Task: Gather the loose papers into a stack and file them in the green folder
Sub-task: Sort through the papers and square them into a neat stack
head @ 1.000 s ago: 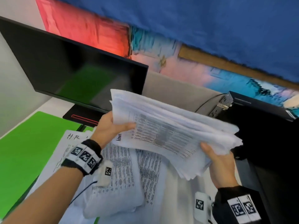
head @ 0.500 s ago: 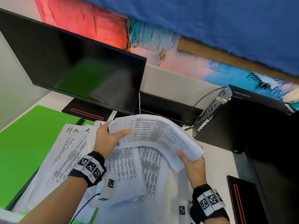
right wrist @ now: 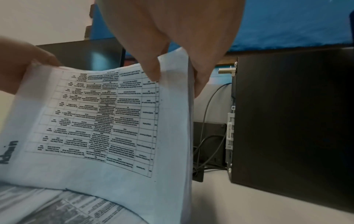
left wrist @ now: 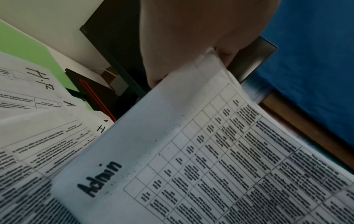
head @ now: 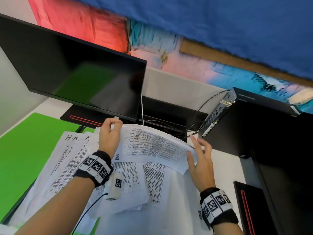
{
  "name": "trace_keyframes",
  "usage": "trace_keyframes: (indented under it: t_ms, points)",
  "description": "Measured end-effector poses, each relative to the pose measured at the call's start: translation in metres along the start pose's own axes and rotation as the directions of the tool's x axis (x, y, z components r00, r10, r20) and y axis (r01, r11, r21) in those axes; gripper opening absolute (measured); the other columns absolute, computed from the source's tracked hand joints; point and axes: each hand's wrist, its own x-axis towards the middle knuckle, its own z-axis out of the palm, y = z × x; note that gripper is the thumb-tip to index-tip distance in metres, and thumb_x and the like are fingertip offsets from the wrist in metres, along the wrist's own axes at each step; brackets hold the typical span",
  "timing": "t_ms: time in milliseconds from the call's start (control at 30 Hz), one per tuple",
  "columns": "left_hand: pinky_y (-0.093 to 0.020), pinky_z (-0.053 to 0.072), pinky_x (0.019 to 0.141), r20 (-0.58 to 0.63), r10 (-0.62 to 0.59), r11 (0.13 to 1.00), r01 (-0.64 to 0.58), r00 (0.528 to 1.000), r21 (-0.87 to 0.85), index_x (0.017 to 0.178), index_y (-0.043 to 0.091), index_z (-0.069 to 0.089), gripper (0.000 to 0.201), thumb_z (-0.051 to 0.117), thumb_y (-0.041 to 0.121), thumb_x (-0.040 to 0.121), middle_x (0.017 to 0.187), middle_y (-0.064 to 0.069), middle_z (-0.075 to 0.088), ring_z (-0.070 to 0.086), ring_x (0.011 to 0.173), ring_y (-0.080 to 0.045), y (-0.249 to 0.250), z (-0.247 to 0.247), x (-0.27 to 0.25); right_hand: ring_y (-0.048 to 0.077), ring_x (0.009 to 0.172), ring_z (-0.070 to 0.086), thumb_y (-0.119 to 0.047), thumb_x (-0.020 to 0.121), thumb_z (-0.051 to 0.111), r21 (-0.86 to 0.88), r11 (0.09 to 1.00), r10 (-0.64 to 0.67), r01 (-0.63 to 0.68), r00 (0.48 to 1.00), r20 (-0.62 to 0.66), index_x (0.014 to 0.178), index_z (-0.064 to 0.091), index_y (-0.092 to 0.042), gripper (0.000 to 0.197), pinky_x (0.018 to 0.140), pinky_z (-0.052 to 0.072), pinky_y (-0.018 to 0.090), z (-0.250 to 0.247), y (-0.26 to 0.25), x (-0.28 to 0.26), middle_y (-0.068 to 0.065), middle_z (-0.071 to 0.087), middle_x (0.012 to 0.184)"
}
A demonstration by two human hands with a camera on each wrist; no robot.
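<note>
From the head: holding up a bendy stack of papers (head: 152, 146) between two hands, just above the counter (head: 225, 167), near its back edge, in front of the monitor (head: 76, 73). Pinching the stack's far left corner with the left hand (head: 109, 136), fingers curled. Holding the right end with the right hand (head: 200, 160), thumb on the paper, other fingers fanned out. Sagging in the middle. Under it, more loose papers (head: 76, 158) spread flat, partly lying over the green folder (head: 25, 146) at the counter's left edge. To the right, a black computer box (head: 245, 124).

From the left wrist: nipping only the very corner of the stack (left wrist: 191, 151), with the word "Admin" on the top sheet. Many thin sheets, edges not lined up.

From the right wrist: thumb on top, fingers tucked behind the side edge of the stack (right wrist: 105, 121). Sheets hanging down like a curtain, bottom close to the counter (right wrist: 249, 204).

Light and floppy, probably. Smooth too, so likely to slide apart and fan out. Easy to crease or tear at a pinched corner. Better to hold both short sides in the middle, thumbs on top and fingers below, then tap the long edge on the counter to make it neat. Not yet in the folder.
</note>
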Motion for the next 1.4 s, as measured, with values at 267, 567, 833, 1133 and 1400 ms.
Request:
trace_keyframes:
  t_ms: [267,567,833,1133,1400]
  points:
    - [-0.025,0.041,0.076,0.006,-0.019,0.997,0.019,1.0,-0.074,0.102,0.012,0.06,0.013,0.048,0.016,0.099,0.096,0.003,0.059,0.054,0.082,-0.008,-0.002,0.002,0.005,0.026,0.124,0.057,0.004,0.082,0.073,0.532,0.75,0.364,-0.393,0.917,0.165,0.132,0.055,-0.028,0.062,0.102,0.045,0.031,0.005,0.033,0.018,0.005,0.061,0.132]
    - [-0.04,0.054,0.092,0.244,-0.189,0.982,0.181,0.951,0.055,0.128,0.019,0.059,0.061,0.078,0.045,0.076,0.118,0.002,0.071,0.068,0.107,-0.016,-0.027,-0.013,0.002,0.021,0.105,0.07,-0.004,0.088,0.069,0.626,0.629,0.356,-0.461,0.887,0.295,0.112,0.071,-0.018,0.028,0.089,0.054,0.023,0.017,0.035,0.022,0.001,0.078,0.105]
    - [-0.027,0.059,0.075,0.199,-0.093,0.987,0.064,0.976,0.146,0.128,0.012,0.053,0.036,0.06,0.025,0.096,0.115,0.0,0.068,0.068,0.101,-0.013,-0.038,-0.014,-0.019,0.024,0.111,0.069,-0.008,0.083,0.076,0.666,0.569,0.412,-0.483,0.868,0.278,0.127,0.061,-0.013,0.047,0.086,0.059,0.03,0.032,0.025,0.0,0.009,0.073,0.118]
    - [-0.032,0.053,0.082,0.469,0.343,0.798,-0.516,0.814,0.312,0.11,0.004,0.067,0.017,0.055,0.009,0.098,0.096,-0.004,0.072,0.064,0.084,-0.018,0.025,-0.045,-0.002,0.027,0.134,0.043,-0.053,0.076,0.075,-0.332,0.943,0.019,-0.003,0.999,0.043,0.149,0.034,-0.017,0.091,0.111,0.037,0.048,-0.003,-0.055,0.039,0.009,0.046,0.146]
    - [-0.024,0.046,0.089,0.441,0.529,0.724,-0.657,0.725,0.211,0.113,0.012,0.066,0.027,0.067,0.025,0.089,0.109,0.003,0.068,0.06,0.1,-0.013,0.07,-0.095,0.046,0.019,0.066,0.059,-0.003,0.09,0.063,-0.247,0.942,-0.221,0.228,0.974,0.056,0.106,0.07,-0.01,0.019,0.06,0.028,0.021,0.021,-0.126,0.044,-0.004,0.065,0.078]
